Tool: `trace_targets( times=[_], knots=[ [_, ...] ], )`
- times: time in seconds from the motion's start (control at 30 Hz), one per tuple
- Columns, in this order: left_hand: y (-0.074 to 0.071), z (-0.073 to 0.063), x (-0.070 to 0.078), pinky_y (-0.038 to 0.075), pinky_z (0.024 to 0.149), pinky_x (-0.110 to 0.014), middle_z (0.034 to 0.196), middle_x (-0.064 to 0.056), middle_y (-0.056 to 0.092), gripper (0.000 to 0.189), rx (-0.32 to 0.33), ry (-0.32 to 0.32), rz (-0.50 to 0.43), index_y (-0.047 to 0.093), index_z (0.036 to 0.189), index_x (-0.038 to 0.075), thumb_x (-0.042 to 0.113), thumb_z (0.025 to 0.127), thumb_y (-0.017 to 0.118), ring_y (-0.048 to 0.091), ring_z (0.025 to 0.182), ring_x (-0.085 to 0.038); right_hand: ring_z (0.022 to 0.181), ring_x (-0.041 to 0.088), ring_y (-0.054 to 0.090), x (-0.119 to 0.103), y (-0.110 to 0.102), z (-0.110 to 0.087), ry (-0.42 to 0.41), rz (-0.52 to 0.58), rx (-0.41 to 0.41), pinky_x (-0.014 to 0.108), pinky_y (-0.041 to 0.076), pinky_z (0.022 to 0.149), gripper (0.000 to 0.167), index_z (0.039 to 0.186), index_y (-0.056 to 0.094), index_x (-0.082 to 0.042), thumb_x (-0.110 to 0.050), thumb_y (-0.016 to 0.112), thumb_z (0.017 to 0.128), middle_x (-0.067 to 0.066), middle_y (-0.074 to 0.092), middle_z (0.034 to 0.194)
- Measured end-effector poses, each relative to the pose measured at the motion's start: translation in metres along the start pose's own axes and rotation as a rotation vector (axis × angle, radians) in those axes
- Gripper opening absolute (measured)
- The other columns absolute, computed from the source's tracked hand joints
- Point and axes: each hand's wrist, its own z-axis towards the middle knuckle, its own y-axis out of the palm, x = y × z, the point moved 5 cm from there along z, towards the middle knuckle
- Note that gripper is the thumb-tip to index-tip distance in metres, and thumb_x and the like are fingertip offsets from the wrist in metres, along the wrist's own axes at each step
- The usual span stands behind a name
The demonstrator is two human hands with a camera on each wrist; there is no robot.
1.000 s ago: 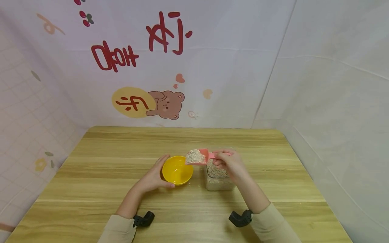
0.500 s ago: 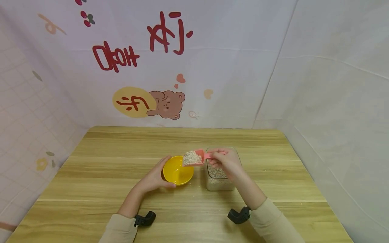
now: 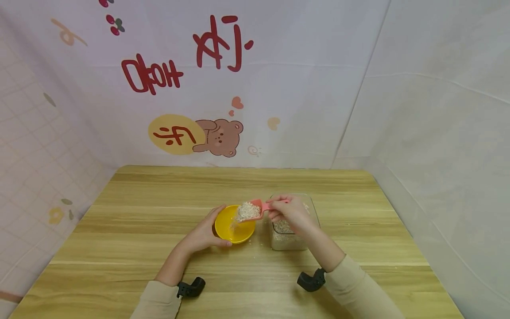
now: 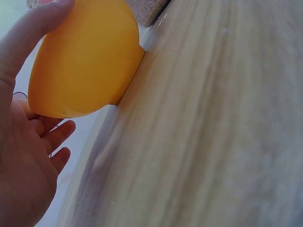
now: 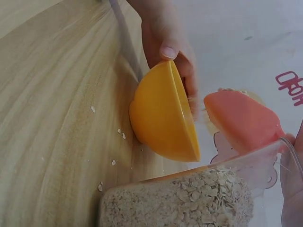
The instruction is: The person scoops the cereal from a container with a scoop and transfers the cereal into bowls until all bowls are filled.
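A yellow bowl [image 3: 229, 230] stands on the table, with my left hand [image 3: 205, 232] curled around its left side, thumb at the near rim and fingers behind. My right hand [image 3: 292, 215] pinches the handle of a pink scoop [image 3: 258, 208] heaped with oat flakes [image 3: 248, 211]. The scoop tilts over the bowl's right side, and flakes are falling from its lip into the bowl. Below my right hand stands a clear square container [image 3: 288, 243], partly hidden by the hand. In the right wrist view, more oat flakes [image 5: 203, 194] fill its lower part.
Several stray flakes [image 5: 113, 162] lie on the wooden table [image 3: 255, 274] between bowl and container. A printed cloth [image 3: 303, 88] hangs behind the table, and pale cloth also hangs at both sides.
My right hand has moved left with the scoop, bringing it over the bowl and tipping it. Flakes have begun to fall. My left hand and the bowl have stayed nearly still.
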Motion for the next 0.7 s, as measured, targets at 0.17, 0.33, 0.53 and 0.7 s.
trace_targets(
  times=[0.17,0.33,0.53,0.7],
  knots=[
    [0.001,0.0,0.001,0.02,0.108,-0.058,0.155,-0.016,0.018,0.113,0.004,0.007,-0.015,0.021,0.152,0.008,0.032,0.065,0.089,0.022,0.139,-0.036,0.053,0.016,0.063,0.001,0.003,0.003,0.002,-0.027,-0.015,0.028,0.055,0.053,0.021,0.104,0.063,0.014,0.002,0.059,0.088,0.015,0.066,0.068],
    [0.001,0.001,0.001,0.021,0.108,-0.057,0.155,-0.016,0.02,0.114,0.004,0.009,-0.024,0.021,0.152,0.007,0.033,0.064,0.09,0.024,0.138,-0.036,0.055,0.019,0.064,0.001,0.007,0.005,0.022,-0.079,-0.021,0.028,0.055,0.053,0.018,0.101,0.065,0.012,0.001,0.06,0.087,0.017,0.067,0.069],
    [0.002,0.001,0.001,0.021,0.107,-0.059,0.154,-0.017,0.021,0.115,0.002,0.015,-0.015,0.02,0.151,0.004,0.034,0.064,0.09,0.024,0.137,-0.037,0.055,0.018,0.063,-0.001,0.012,0.006,0.034,-0.139,-0.032,0.028,0.054,0.053,0.018,0.1,0.065,0.01,0.0,0.06,0.087,0.025,0.067,0.078],
    [0.001,0.0,0.001,0.022,0.108,-0.058,0.155,-0.016,0.021,0.115,0.003,0.008,-0.021,0.021,0.151,0.006,0.033,0.064,0.09,0.025,0.137,-0.035,0.053,0.017,0.062,-0.003,0.013,0.006,0.025,-0.154,-0.049,0.028,0.054,0.052,0.019,0.101,0.065,0.01,0.0,0.06,0.086,0.026,0.066,0.078]
  ],
)
